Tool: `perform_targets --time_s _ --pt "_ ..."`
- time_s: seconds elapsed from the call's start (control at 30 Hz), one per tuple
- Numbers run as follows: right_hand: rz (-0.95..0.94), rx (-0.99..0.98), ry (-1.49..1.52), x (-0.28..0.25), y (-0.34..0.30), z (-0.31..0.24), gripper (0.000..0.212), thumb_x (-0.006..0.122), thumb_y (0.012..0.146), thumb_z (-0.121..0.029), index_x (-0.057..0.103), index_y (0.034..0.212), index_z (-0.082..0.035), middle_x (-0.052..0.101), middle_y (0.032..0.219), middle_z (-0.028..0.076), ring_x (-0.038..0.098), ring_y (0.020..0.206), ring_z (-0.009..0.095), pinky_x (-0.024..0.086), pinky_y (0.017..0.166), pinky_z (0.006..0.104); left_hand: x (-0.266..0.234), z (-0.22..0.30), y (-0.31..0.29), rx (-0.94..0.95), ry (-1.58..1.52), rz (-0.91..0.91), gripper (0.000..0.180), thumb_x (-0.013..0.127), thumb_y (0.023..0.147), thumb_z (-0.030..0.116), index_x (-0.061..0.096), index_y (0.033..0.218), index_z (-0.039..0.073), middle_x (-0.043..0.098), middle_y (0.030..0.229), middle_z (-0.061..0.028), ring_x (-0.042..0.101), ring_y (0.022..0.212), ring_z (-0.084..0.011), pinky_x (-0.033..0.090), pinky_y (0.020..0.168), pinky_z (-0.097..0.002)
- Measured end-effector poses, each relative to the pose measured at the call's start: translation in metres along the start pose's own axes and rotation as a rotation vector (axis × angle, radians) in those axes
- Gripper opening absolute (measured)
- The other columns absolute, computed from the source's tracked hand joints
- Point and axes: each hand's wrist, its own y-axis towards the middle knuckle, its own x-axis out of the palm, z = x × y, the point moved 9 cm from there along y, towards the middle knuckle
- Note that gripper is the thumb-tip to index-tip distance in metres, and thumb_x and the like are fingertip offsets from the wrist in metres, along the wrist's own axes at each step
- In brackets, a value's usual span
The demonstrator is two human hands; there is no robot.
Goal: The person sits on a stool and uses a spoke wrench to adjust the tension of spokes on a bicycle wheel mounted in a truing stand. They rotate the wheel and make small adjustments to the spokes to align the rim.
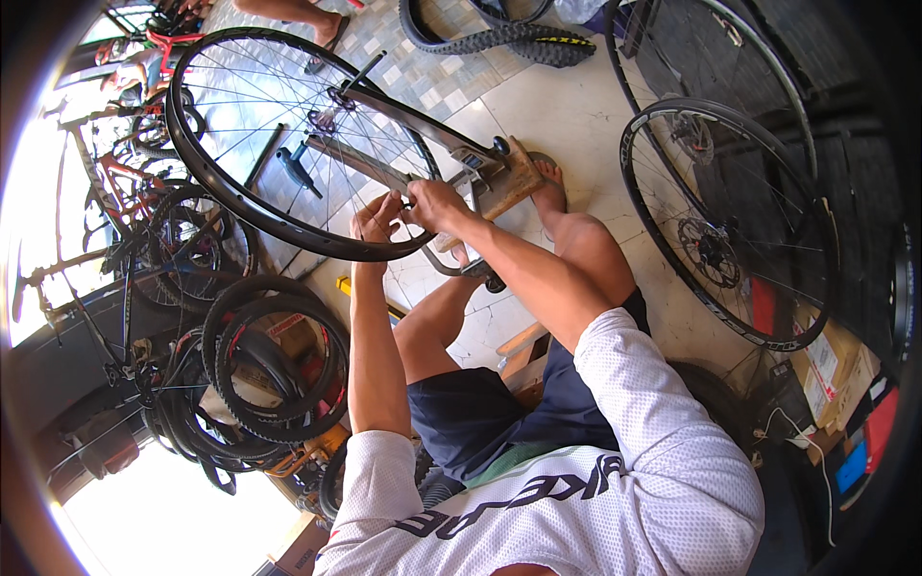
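Note:
A black spoked bicycle wheel (200, 171) stands in a metal truing stand (408, 117) in front of me, its hub between the two upright arms. My left hand (376, 219) is at the near part of the rim, fingers bent in a pinch among the spokes. Right beside it, my right hand (434, 205) is closed, its fingertips almost meeting the left ones. A small dark piece shows between the fingertips, too small to name. The stand's wooden base (511, 182) lies by my bare foot (549, 173).
A blue-handled tool (300, 173) shows through the spokes. Loose tires (499, 40) lie on the tiled floor beyond. Other wheels (629, 182) lean at the right, near cardboard boxes (828, 370). Bicycles (125, 182) and stacked tires (223, 370) crowd the left. Another person's leg (298, 12) is at the top.

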Motion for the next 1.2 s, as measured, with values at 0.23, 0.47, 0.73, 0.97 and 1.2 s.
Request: perform_targets --time_s 0.23,0.47,0.73,0.97,1.2 --pt "0.043 -0.01 -0.028 -0.003 -0.003 -0.008 0.024 0.07 0.079 -0.023 0.07 0.096 -0.006 0.072 0.089 0.021 0.07 0.088 0.038 0.057 0.079 0.0457 0.001 -0.002 -0.002 -0.014 -0.024 -0.017 0.037 0.07 0.092 0.036 0.071 0.111 0.005 0.071 0.092 -0.0012 0.065 0.082 -0.0096 0.047 0.072 -0.0244" --pt "-0.126 0.026 0.253 -0.007 0.0 0.004 0.023 0.074 0.081 -0.021 0.069 0.091 -0.001 0.071 0.078 0.013 0.068 0.063 0.021 0.054 0.06 0.0361 0.004 0.0 -0.001 -0.01 -0.007 -0.006 0.047 0.071 0.091 0.041 0.07 0.114 0.0 0.071 0.091 -0.0035 0.065 0.085 -0.0108 0.046 0.073 -0.0254" --pt "0.092 0.033 0.67 -0.042 0.009 0.011 0.025 0.073 0.083 -0.025 0.067 0.085 -0.001 0.067 0.074 0.005 0.063 0.059 0.01 0.049 0.048 0.0253 0.007 0.004 -0.003 -0.047 -0.05 0.003 0.046 0.07 0.091 0.045 0.071 0.109 0.002 0.07 0.094 -0.0027 0.064 0.089 -0.012 0.046 0.076 -0.0265" --pt "0.166 0.139 0.78 -0.061 0.003 0.015 0.023 0.072 0.084 -0.024 0.064 0.087 -0.004 0.065 0.078 0.002 0.061 0.06 0.009 0.052 0.049 0.0231 -0.006 0.023 -0.022 -0.005 0.024 0.063 0.054 0.068 0.091 0.047 0.063 0.122 0.003 0.072 0.101 -0.0081 0.067 0.097 -0.0181 0.048 0.085 -0.0317" --pt "0.108 0.156 0.882 -0.061 0.001 0.015 0.021 0.068 0.087 -0.019 0.062 0.096 -0.001 0.067 0.085 0.006 0.071 0.067 0.014 0.054 0.048 0.0235 -0.02 0.064 -0.04 0.077 0.097 0.112 0.055 0.067 0.091 0.047 0.062 0.122 0.003 0.073 0.093 -0.0095 0.068 0.092 -0.0164 0.046 0.079 -0.0289"
